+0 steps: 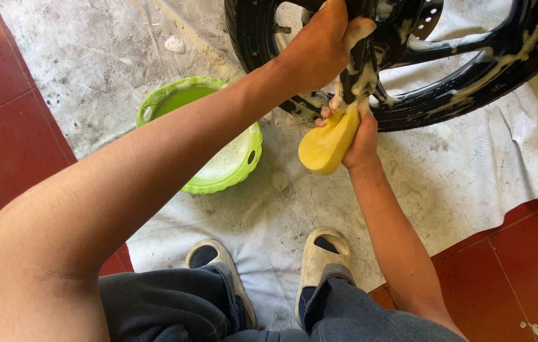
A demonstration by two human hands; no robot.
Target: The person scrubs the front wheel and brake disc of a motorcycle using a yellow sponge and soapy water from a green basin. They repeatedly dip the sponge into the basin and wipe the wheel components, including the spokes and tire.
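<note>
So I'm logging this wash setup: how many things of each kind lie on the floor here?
Wheel: 1
Sponge: 1
Basin: 1
Cloth: 1
Sandals: 2
Total: 6

Your left hand [320,47] hides part of the black wheel [472,76], which the top edge crops, your left forearm covers part of the green basin [218,177], and your right hand [361,142] wraps around the far end of the yellow sponge [327,144].
</note>
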